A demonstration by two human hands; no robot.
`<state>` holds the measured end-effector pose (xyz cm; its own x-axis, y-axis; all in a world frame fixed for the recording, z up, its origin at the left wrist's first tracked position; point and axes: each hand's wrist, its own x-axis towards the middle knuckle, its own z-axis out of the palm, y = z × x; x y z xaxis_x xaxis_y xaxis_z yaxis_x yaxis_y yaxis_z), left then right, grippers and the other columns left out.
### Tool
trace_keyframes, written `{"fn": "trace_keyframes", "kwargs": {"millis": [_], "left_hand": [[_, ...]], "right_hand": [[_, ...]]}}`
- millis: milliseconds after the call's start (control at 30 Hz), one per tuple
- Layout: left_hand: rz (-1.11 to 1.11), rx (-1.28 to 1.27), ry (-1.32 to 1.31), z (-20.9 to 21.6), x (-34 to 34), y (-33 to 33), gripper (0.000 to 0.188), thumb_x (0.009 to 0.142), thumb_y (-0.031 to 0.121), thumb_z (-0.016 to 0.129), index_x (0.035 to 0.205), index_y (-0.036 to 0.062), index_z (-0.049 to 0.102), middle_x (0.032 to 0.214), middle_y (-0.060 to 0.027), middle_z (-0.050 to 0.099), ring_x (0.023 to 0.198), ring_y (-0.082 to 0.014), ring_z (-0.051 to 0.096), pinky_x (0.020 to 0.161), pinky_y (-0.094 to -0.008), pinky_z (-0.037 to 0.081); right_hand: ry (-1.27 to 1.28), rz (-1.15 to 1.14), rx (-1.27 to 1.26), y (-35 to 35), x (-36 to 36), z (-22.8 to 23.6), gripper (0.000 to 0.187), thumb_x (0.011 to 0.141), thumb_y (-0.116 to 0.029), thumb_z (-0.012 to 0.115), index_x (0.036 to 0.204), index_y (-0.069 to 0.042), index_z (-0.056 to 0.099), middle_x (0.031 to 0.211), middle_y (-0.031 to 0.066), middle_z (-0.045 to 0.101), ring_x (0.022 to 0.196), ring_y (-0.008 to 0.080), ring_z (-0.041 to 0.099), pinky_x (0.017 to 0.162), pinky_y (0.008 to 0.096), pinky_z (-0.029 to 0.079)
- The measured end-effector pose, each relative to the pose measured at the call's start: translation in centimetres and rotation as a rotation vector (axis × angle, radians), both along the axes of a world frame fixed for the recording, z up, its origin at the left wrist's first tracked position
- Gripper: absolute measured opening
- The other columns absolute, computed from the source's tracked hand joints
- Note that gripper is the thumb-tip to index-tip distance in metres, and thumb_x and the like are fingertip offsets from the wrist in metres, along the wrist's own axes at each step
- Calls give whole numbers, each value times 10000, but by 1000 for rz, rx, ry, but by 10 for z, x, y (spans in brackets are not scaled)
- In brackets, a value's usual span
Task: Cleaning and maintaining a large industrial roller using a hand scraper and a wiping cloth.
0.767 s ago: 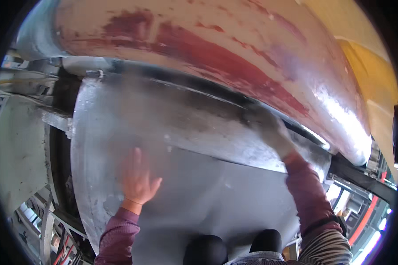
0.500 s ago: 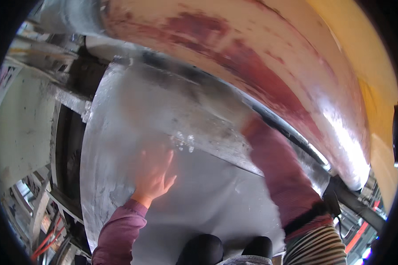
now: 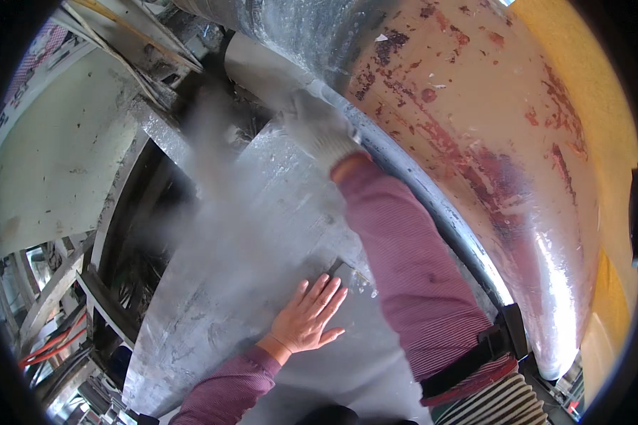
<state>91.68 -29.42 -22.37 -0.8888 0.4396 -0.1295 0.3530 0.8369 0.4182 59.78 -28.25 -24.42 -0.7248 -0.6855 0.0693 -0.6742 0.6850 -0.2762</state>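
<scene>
My bare left hand (image 3: 307,320) rests open and palm down on a wide grey sheet (image 3: 198,304), fingers stretched toward a small dark edge or fold. My right hand (image 3: 317,129) wears a pale knitted glove and reaches to the sheet's far end, beside a long rounded metal edge (image 3: 432,195). Motion smears its fingers, so I cannot make out whether it holds anything. A cloud of pale dust (image 3: 216,152) hangs left of the glove and hides part of the sheet's left edge.
A large cream roller-like body (image 3: 461,92) with red smears curves along the right, beyond the metal edge. Dull metal (image 3: 298,35) curves at the top. At left stand a pale green panel (image 3: 57,156), metal framing (image 3: 49,297) and red cables (image 3: 53,347). A yellow surface (image 3: 574,57) borders the right.
My right hand has moved farther away and up, to the sheet's far end. My left hand has shifted right and lies still. A dust cloud has appeared, and the whole view has turned.
</scene>
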Motion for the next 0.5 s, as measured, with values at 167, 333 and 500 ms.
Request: {"fn": "trace_keyframes", "kwargs": {"millis": [167,333,500], "left_hand": [[47,-14,-97,6,22,-22,769,865,575,474,1457,103,338,1524,-139,264,1428,-313,200,1156,-501,74],[10,-1,-40,8,13,-15,789,858,575,490,1454,82,334,1512,-155,281,1422,-323,214,1150,-518,71],[1,-3,-49,-1,3,-9,770,872,539,477,1449,50,330,1518,-180,260,1430,-342,186,1146,-534,33]], "right_hand": [[57,61,149,166,117,13,333,898,-128,466,1205,-38,558,1112,116,584,983,240,584,845,320,481],[-1054,-214,-850,90,95,37,260,878,-180,544,1053,-14,640,1085,153,632,1044,255,601,818,360,493],[-406,-271,-342,50,63,61,272,819,-131,593,1072,-137,693,1129,71,652,1036,258,606,851,368,492]]}}
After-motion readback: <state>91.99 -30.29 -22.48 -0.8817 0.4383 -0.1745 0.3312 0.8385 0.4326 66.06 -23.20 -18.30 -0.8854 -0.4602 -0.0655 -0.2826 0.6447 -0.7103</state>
